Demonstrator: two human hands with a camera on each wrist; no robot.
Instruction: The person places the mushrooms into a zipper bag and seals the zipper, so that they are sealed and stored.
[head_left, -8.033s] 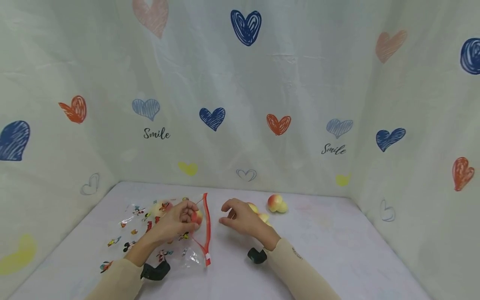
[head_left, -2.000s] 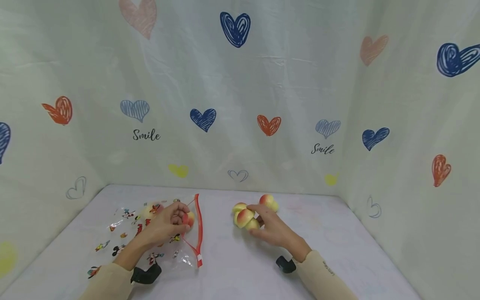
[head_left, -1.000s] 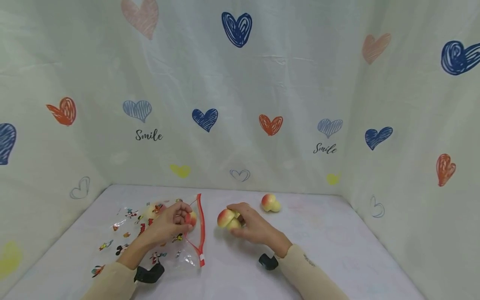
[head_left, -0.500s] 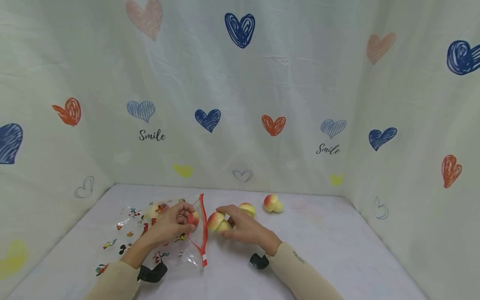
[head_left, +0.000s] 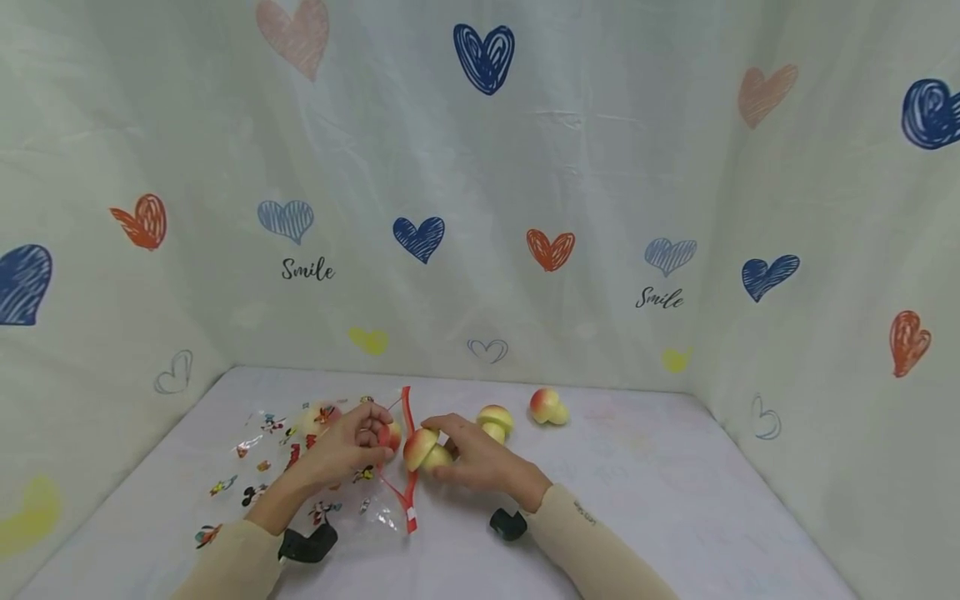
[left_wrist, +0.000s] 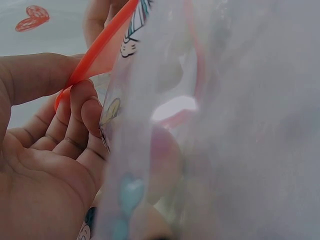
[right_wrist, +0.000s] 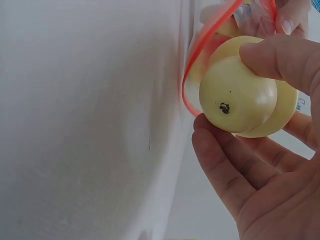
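My left hand (head_left: 337, 446) pinches the red zip edge (left_wrist: 95, 55) of a clear plastic zip bag (head_left: 384, 515) printed with cartoon figures, keeping its mouth parted. Between the fingers of my right hand (head_left: 480, 457) is a toy mushroom (head_left: 420, 448) with a red-and-yellow cap and pale stem. Its cap points left and overlaps the zip edge in the head view. The right wrist view shows the stem's round end (right_wrist: 237, 95) with a dark spot, thumb on one side and fingers on the other. Inside the bag, a red-yellow piece (head_left: 393, 435) shows near the opening.
Two more toy mushrooms lie on the white table (head_left: 637, 500): one (head_left: 495, 419) just behind my right hand, another (head_left: 547, 407) farther right. Deeper in the bag, another reddish-pale piece (head_left: 321, 418) shows through the plastic. A curtain (head_left: 585, 167) with printed hearts hangs behind the table.
My right hand went right to the clustered mushrooms, picked one up and carried it left to the bag's mouth, leaving another behind. My left hand keeps its hold on the bag.
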